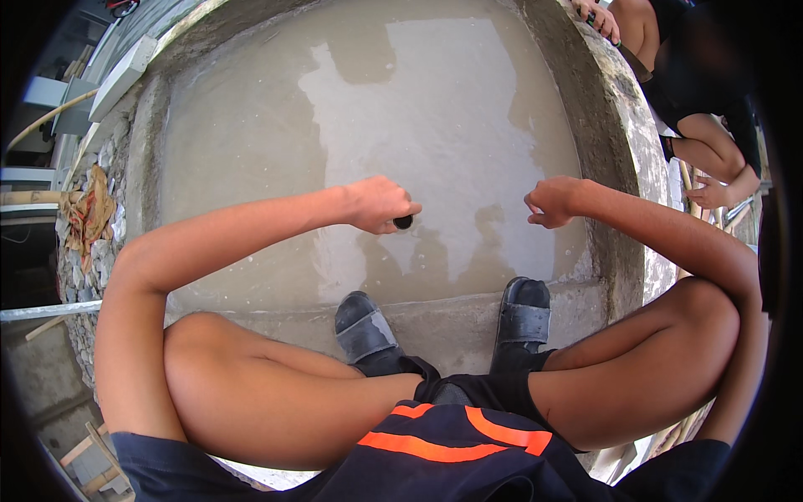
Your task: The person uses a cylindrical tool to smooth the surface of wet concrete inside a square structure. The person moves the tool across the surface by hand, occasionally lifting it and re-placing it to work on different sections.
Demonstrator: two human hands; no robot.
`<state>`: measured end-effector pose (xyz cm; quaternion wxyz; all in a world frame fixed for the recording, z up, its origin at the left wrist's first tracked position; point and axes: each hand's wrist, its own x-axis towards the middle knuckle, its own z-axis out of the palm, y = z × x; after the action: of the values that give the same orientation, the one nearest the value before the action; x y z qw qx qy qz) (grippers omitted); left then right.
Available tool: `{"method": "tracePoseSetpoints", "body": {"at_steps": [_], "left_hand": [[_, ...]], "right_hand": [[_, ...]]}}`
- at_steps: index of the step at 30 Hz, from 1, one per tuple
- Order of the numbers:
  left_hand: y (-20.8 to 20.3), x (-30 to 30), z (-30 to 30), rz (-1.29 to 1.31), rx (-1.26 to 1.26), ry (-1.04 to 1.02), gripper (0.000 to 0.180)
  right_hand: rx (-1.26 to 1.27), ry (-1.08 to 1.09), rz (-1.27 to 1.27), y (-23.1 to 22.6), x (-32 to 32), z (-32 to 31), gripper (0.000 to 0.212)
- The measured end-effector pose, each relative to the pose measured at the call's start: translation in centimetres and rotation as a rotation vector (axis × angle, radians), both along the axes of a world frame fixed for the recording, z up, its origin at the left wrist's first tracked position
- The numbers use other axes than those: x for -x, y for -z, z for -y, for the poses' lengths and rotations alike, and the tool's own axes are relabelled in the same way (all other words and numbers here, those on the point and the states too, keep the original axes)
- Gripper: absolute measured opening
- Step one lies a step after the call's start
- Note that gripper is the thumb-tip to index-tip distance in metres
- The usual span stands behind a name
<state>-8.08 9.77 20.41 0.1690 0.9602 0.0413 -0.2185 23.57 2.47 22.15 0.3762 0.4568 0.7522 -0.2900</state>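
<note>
My left hand (381, 205) is closed around a short tool handle with a round, dark end (404, 222). The rest of that tool is hidden under my fist, so I cannot tell its kind. To the right, my right hand (554, 202) hangs with its fingers curled in, and nothing shows in it. Both hands are above a grey basin floor (251, 167) covered with wet, shiny cement or murky water, which reflects light and dark shapes. Below my hands, my feet in dark sandals (365, 330) rest on a concrete ledge (443, 335).
Low concrete walls (602, 125) border the basin. At the upper right another person crouches, one hand (604, 23) gripping a dark-handled tool with a flat blade (634, 64). On the left are rubble stones (88, 293), a stained brown cloth (94, 209), a pale block (123, 78) and bamboo poles (33, 198).
</note>
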Motion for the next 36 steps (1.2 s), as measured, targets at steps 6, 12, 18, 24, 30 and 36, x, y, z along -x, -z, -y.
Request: {"method": "tracePoseSetpoints", "body": {"at_steps": [6,12,18,24,30,36], "left_hand": [[0.2,-0.1,-1.6,0.048,-0.048,-0.026,0.031],[-0.1,1.5,-5.4,-0.073,-0.131,-0.285,0.033],[0.0,3.4,-6.9,-0.114,-0.038,-0.467,0.034],[-2.5,4.5,-9.2,0.059,-0.196,-0.518,0.033],[-6.2,4.2,-12.0,0.122,-0.39,-0.555,0.031],[-8.4,2.9,-12.6,0.063,-0.376,-0.651,0.036]], "right_hand": [[0.004,-0.021,0.037,-0.3,0.0,0.0,0.034],[-0.023,-0.014,0.025,-0.5,0.1,0.1,0.035],[-0.016,-0.011,0.033,-0.8,0.0,0.1,0.035],[-0.009,0.004,0.026,-0.2,-0.2,0.1,0.035],[-0.001,-0.057,0.049,0.0,0.0,-0.1,0.036],[-0.001,-0.063,0.063,-0.1,0.6,-0.4,0.038]]}}
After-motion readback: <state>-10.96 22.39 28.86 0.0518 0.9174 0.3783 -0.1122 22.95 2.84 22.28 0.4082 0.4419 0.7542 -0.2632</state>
